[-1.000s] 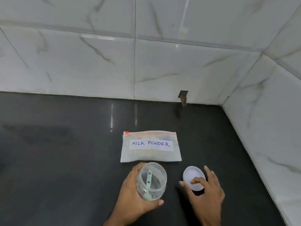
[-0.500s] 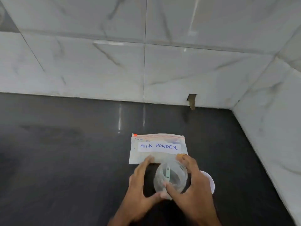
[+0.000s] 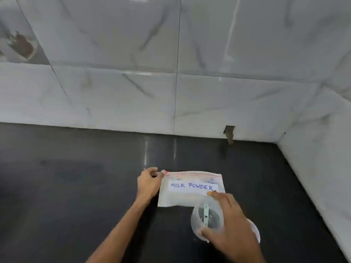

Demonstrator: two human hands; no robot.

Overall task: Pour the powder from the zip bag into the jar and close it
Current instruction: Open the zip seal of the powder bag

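Left hand (image 3: 150, 182) pinches zip bag (image 3: 190, 188) at its top-left corner. Right hand (image 3: 230, 226) clamped around open jar (image 3: 207, 221). Counter (image 3: 76, 186) bare leftward; tiled walls close behind and right.

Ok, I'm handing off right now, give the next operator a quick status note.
Left hand: pinching the zip bag at its top left corner; bag lies flat on the counter, seemingly zipped.
Right hand: gripping the open jar, a green scoop inside.
Lid: off, mostly hidden behind the right hand.
Done: jar opened.
Left: remove scoop if needed, open bag, pour, close jar.
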